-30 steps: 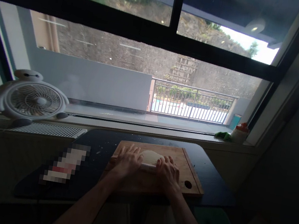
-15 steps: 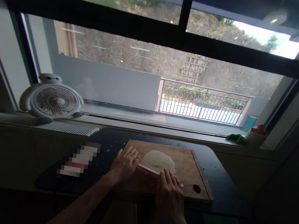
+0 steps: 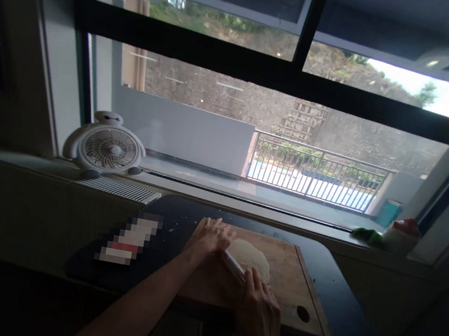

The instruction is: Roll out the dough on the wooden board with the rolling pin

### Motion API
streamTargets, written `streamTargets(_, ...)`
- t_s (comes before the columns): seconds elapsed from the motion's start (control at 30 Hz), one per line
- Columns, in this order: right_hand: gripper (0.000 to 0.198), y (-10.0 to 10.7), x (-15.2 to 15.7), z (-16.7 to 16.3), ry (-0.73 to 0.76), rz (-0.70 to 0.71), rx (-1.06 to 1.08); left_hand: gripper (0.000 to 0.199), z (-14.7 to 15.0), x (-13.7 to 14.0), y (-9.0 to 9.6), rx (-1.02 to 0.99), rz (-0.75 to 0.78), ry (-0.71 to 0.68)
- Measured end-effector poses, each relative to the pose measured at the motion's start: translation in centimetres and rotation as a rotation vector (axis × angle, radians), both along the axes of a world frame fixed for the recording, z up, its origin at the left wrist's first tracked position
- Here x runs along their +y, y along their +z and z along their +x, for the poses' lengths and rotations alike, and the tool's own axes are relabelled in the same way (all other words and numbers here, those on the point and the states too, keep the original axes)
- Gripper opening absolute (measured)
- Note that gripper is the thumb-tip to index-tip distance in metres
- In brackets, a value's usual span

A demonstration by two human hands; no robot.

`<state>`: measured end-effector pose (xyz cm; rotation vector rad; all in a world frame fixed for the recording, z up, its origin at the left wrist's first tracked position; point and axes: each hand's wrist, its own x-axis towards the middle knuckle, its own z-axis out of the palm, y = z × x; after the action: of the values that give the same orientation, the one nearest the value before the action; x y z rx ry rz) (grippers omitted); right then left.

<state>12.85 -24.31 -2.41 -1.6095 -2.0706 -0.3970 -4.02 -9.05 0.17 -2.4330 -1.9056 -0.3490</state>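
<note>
A pale, slim rolling pin lies slantwise across the near left edge of a flat, round sheet of dough. My left hand rests over its far left end, fingers laid forward, palm down. Over the near right end is my right hand, its fingers curved on the pin by the dough's near edge. Both ends of the pin are hidden under the hands. Beneath the dough is a wooden cutting board with a round hole at its near right corner.
The board stands on a dark table. A blurred-out item lies at the table's left. A white fan stands on the sill to the left; a green cloth and a white container are at the right.
The rolling pin has turned to a steeper slant: my left hand is farther forward along the board, my right hand nearer me. The whole view has shifted and tilted.
</note>
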Motion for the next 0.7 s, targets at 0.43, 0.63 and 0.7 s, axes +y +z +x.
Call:
streamTargets(0.43, 0.036, -1.4, -1.0, 1.2, 0.141, 0.053, -0.022, 0.044, -3.7, -5.2, -0.7, -0.027, 0.044, 0.001)
streamTargets(0.63, 0.038, -1.9, -0.2, 1.5, 0.094, -0.039, 0.024, 0.041, 1.0, -1.2, 0.8, -0.065, -0.024, -0.021)
streamTargets(0.7, 0.039, -2.2, -0.9, 0.7, 0.127, -0.022, 0.023, 0.041, 1.8, -0.5, 0.9, -0.069, -0.049, -0.021)
